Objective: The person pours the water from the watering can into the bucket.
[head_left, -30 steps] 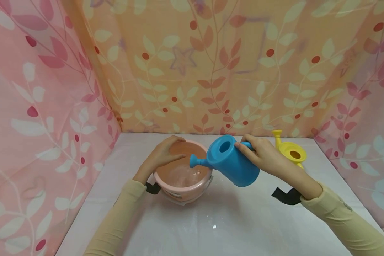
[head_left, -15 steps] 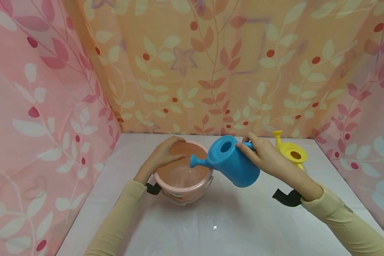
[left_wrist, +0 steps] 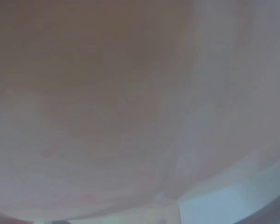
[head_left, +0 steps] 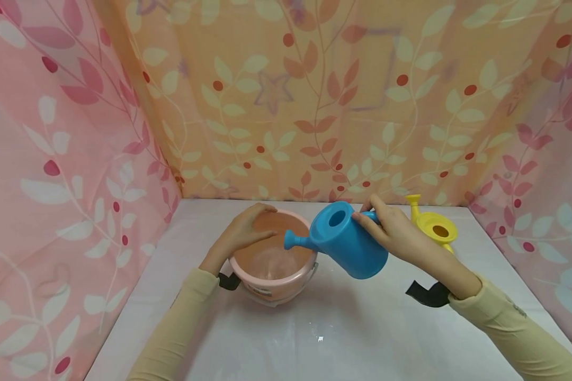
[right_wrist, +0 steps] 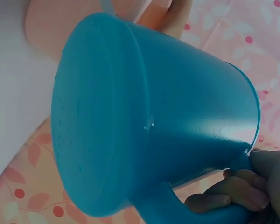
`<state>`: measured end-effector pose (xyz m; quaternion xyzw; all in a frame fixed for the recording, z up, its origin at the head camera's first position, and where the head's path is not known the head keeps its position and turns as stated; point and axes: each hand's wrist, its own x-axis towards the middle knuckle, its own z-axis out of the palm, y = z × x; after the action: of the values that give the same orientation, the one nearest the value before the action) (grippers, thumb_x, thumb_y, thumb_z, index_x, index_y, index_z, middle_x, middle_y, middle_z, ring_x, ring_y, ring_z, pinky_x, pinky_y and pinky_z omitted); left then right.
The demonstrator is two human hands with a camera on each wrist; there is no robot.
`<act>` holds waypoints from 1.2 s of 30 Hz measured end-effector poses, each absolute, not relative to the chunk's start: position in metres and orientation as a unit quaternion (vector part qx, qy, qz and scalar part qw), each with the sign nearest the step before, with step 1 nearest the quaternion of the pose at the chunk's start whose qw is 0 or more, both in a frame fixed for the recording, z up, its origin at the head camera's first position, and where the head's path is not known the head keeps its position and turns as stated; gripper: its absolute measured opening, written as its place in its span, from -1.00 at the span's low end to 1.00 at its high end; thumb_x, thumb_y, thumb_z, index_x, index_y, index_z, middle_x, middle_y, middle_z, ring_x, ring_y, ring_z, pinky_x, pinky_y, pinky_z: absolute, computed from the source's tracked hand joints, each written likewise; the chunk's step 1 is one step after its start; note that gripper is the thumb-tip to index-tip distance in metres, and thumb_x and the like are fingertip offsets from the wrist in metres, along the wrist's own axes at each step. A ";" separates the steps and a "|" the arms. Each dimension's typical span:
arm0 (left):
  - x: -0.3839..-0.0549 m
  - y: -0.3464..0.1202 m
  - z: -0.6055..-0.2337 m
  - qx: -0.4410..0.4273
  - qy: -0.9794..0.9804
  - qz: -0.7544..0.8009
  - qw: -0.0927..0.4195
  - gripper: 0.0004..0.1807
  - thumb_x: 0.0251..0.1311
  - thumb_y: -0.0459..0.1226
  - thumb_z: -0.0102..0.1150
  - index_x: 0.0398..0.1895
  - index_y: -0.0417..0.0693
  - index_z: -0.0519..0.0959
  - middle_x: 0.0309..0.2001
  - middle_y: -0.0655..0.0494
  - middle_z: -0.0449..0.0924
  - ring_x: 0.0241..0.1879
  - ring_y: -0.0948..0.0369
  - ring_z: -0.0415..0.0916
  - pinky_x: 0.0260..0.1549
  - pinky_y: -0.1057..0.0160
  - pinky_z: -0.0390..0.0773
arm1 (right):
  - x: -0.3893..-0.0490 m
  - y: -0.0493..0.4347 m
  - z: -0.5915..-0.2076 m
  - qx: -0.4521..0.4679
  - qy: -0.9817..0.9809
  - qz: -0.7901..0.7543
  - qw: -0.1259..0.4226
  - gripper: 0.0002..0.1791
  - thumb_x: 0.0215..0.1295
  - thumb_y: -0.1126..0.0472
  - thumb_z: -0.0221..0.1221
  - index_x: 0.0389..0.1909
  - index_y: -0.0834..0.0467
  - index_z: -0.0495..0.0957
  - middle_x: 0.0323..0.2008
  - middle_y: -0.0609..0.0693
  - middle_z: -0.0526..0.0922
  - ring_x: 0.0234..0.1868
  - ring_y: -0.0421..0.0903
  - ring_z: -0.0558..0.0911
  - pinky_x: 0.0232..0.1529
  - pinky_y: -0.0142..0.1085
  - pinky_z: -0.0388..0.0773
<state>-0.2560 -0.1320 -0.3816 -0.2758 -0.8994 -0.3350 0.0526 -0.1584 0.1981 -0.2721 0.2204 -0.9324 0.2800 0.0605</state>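
In the head view, my right hand [head_left: 386, 225] grips the handle of a blue watering can [head_left: 350, 243]. The can is tilted left, its spout [head_left: 295, 241] over the mouth of a pink bucket [head_left: 274, 278]. My left hand [head_left: 243, 227] holds the bucket's left rim, the thumb reaching across the inside. Seen from the right wrist, the can [right_wrist: 191, 93] shows its wet base, and curled fingers [right_wrist: 238, 193] wrap the handle. The left wrist view is filled by a blurred pale surface very close to the camera.
A small yellow watering can [head_left: 436, 225] stands on the right, beyond my right wrist. Water drops lie on the white tabletop [head_left: 310, 344] in front of the bucket. Leaf-patterned cloth walls [head_left: 314, 106] close off the back and both sides.
Splashes and falling drops seen earlier below the spout no longer show, and the surface inside the bucket looks calmer. Both hands and the blue watering can stay almost in place.
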 end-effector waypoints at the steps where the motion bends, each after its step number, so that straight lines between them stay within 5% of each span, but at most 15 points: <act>1: -0.256 -0.132 -0.382 -0.276 -0.899 -0.334 0.053 -0.39 -0.02 0.04 0.33 0.12 0.10 0.43 0.09 0.21 0.45 0.15 0.18 0.36 0.18 0.08 0.34 | -0.159 0.198 -0.272 0.221 -0.932 0.279 0.061 -0.67 0.37 -0.04 -0.02 -0.18 0.18 0.27 -0.16 0.23 0.62 -0.19 0.20 0.64 -0.21 0.12 0.55; 36: -0.256 -0.132 -0.381 -0.274 -0.901 -0.331 0.056 -0.40 -0.02 0.02 0.34 0.11 0.08 0.43 0.10 0.19 0.46 0.15 0.17 0.36 0.18 0.09 0.35 | -0.162 0.196 -0.270 0.251 -0.925 0.274 0.081 -0.73 0.36 0.02 0.01 -0.21 0.15 0.29 -0.20 0.20 0.65 -0.20 0.22 0.65 -0.22 0.13 0.54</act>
<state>-0.2558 -0.1315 -0.3813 -0.2742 -0.9012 -0.3310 0.0560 -0.1625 0.1957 -0.2700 0.2509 -0.9248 0.2743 0.0812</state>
